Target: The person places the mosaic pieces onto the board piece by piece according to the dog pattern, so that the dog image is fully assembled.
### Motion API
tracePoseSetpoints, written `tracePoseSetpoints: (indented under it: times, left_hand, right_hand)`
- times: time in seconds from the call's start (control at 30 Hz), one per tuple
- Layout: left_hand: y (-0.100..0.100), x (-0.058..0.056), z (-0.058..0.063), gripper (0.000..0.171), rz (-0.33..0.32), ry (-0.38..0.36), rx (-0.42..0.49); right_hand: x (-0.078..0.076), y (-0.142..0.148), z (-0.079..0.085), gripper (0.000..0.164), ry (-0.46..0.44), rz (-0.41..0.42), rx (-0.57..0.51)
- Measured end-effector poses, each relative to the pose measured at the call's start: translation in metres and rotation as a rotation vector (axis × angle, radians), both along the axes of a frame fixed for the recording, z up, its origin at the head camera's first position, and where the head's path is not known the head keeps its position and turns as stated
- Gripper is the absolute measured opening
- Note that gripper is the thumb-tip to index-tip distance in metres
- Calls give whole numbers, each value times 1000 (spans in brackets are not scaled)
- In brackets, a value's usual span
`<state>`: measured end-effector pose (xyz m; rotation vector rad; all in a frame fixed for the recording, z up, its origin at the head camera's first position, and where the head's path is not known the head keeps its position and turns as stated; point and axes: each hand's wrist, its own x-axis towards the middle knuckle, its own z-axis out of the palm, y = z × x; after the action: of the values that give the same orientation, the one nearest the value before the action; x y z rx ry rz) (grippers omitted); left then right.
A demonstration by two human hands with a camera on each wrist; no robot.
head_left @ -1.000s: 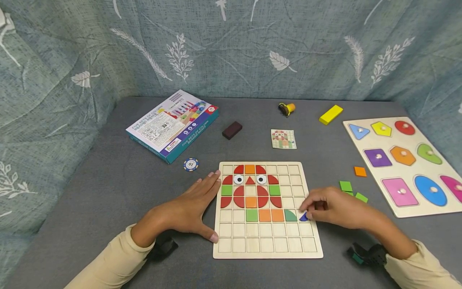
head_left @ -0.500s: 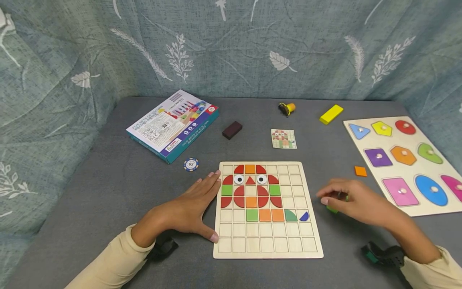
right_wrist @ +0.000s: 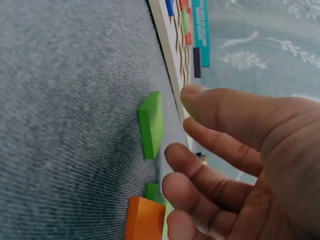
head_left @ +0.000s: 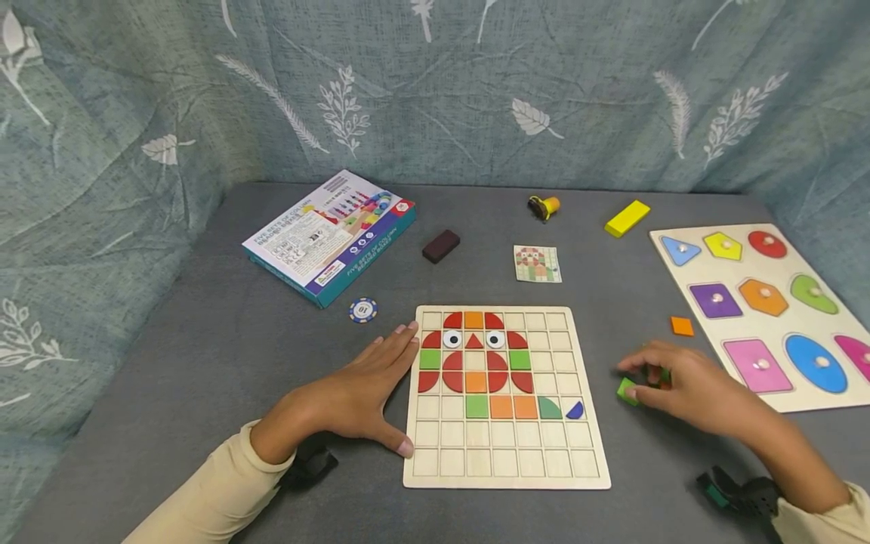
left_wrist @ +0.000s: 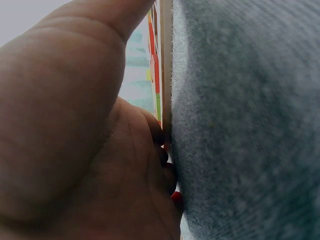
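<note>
A wooden grid board (head_left: 442,461) lies before me, its upper part filled with red, orange and green tiles and two round eye pieces. My left hand (head_left: 340,385) rests spread along the board's left edge, thumb low and fingers high. A dark green quarter piece (head_left: 549,408) and a small blue piece (head_left: 575,410) sit in one row toward the right edge. My right hand (head_left: 693,389) hovers right of the board with bent, parted fingers, just over a green square tile (right_wrist: 152,125) on the cloth. An orange tile (right_wrist: 144,220) and more green lie under the other fingers.
A shape puzzle board with knobs (head_left: 741,302) stands at right, a loose orange tile (head_left: 682,326) beside it. Behind the grid are a pattern card (head_left: 538,264), yellow block (head_left: 627,218), dark block (head_left: 441,247), small yellow-and-black object (head_left: 544,208), poker chip (head_left: 363,310) and a box (head_left: 329,238).
My right hand let go of the blue piece on the board and moved right to the green tiles. The left hand stays at the board's edge. The head view shifted slightly.
</note>
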<state>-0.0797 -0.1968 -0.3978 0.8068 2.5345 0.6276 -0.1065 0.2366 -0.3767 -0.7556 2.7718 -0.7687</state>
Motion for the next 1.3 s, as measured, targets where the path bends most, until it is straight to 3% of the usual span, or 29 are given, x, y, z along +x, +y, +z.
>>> tracePoseSetpoints:
  times: [0.23,0.7,0.97,1.3]
  left_hand:
    - [1,0,-2,135,-2,-1,3]
    - [2,0,-2,135,-1,1,5]
    - [3,-1,-3,136,-2,-1,-7]
    - [0,-1,0,135,-2,-2,4]
  right_hand:
    - [1,1,-5,26,9,-22,71]
    - [5,-6,-6,17,-14,-22,73]
    - [5,-7,-4,18,-16,-6,0]
    - [1,-24,2,26,11,76,-95]
